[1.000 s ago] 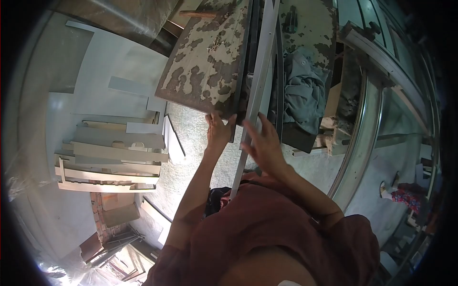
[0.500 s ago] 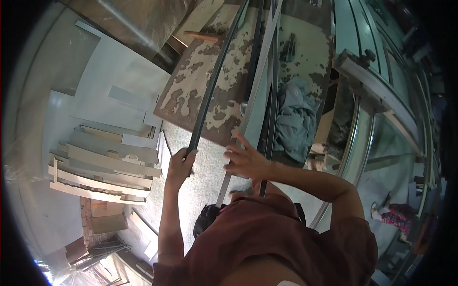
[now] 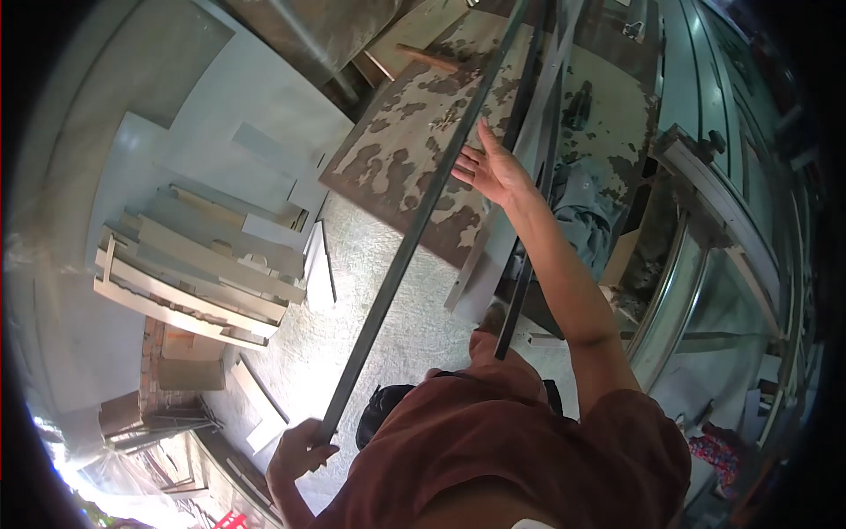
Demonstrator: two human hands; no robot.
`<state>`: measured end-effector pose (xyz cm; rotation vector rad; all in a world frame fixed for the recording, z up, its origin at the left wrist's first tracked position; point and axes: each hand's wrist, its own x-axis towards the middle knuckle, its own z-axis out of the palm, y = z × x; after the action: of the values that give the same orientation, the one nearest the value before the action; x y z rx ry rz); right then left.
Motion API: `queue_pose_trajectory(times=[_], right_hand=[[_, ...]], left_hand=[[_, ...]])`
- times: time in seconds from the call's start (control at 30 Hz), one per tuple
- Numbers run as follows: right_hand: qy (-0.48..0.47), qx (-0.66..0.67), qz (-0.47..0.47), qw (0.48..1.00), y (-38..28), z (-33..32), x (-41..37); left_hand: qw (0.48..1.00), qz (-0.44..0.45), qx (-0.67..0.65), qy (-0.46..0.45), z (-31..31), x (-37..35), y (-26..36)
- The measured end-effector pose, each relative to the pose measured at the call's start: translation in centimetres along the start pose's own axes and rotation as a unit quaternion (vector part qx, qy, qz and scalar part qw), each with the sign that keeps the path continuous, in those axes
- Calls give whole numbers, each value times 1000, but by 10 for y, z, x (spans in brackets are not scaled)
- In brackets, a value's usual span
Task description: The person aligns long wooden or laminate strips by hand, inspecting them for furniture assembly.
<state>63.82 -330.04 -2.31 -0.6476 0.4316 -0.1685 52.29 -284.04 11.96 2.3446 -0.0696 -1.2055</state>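
Observation:
A long dark metal bar (image 3: 388, 286) runs slantwise from the lower left to the top of the view. My left hand (image 3: 302, 448) is closed round its near end. Higher up, my right hand (image 3: 493, 166) reaches over the worktable (image 3: 370, 167) with fingers apart, beside the bar's middle; whether the fingertips touch it I cannot tell. To the right of that bar lie a light metal strip (image 3: 538, 106) and another dark bar (image 3: 514, 309), both jutting over the table's near edge.
On the table are a crumpled grey cloth (image 3: 583, 207), a dark tool (image 3: 579, 106) and a wooden stick (image 3: 428, 58). Pale panels and wooden frames (image 3: 189, 295) stand at left. A metal rail (image 3: 723, 185) lies at right. Patterned fabric (image 3: 716, 454) shows at lower right.
My left hand has pulled the dark bar down and toward me. My right hand has left the light strip and moved up and forward beside the dark bar. The view has shifted.

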Motion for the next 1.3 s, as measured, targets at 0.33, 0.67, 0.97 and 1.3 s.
queue_pose_trajectory(times=[0.33,0.67,0.97,1.3], right_hand=[[-28,78,196,977,164,78,-104],[-106,22,261,959,279,113,-292],[-86,-42,221,971,287,133,-370],[2,-13,199,980,274,107,-374]], left_hand=[[955,-67,-203,207,49,-119,-369],[799,-265,-371,392,106,-200,-556],[807,-265,-260,459,127,-218,-671],[861,-274,-215,371,74,-181,-658]])
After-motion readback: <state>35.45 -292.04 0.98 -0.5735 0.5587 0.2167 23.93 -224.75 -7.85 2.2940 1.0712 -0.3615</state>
